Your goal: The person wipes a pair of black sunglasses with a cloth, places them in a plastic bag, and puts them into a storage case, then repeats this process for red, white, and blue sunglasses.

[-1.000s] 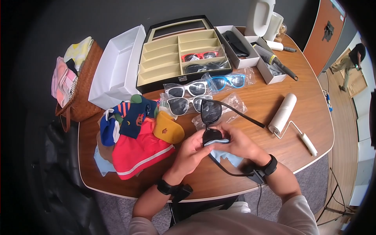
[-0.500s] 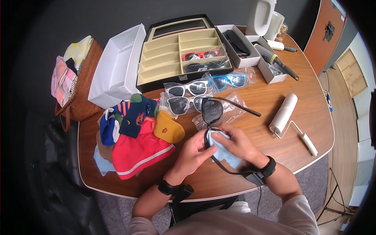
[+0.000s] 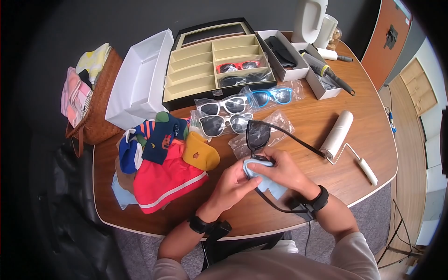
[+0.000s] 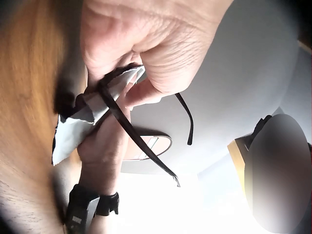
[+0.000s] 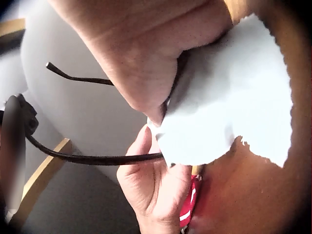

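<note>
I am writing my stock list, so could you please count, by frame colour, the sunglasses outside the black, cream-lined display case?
White-framed sunglasses in clear plastic: 2
Bright blue-framed sunglasses in clear plastic: 1
Black-framed, dark-lensed sunglasses: 1
Total: 4

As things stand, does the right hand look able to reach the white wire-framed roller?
Probably yes, but it first must let go: the right hand pinches the light blue cloth over the black sunglasses. One temple sticks out toward the white wire-framed roller; otherwise the way looks free.
</note>
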A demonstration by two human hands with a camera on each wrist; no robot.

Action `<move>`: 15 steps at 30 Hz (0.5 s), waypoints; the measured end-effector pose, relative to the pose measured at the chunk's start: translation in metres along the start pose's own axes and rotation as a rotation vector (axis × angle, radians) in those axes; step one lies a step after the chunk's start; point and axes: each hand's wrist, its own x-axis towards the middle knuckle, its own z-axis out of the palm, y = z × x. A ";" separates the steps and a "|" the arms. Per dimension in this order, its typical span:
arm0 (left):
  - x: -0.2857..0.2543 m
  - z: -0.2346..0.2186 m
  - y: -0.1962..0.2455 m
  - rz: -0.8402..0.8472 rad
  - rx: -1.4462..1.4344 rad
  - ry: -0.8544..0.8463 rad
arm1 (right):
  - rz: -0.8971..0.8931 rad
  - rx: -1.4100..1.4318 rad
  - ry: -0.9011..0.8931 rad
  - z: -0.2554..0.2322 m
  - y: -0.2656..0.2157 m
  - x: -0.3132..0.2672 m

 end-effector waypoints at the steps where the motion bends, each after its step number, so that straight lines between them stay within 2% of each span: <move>1: 0.000 0.000 0.002 0.000 0.026 0.004 | 0.002 -0.003 -0.023 -0.001 0.000 0.000; 5: 0.002 0.002 0.004 0.041 0.090 0.008 | -0.040 0.050 -0.096 -0.001 0.004 -0.001; 8: 0.005 0.001 0.000 0.063 0.088 0.017 | -0.118 -0.069 -0.078 -0.004 0.006 -0.001; 9: 0.006 0.000 -0.002 0.064 0.084 0.023 | -0.087 -0.049 -0.091 -0.004 0.000 -0.001; 12: 0.008 -0.002 -0.011 0.040 -0.059 0.108 | -0.097 -0.174 -0.045 -0.001 0.004 -0.002; 13: 0.008 -0.002 -0.013 0.023 -0.091 0.136 | -0.175 -0.039 -0.061 0.004 0.017 0.001; 15: 0.008 -0.004 -0.015 -0.009 -0.155 0.194 | -0.132 -0.133 -0.106 0.000 0.010 -0.001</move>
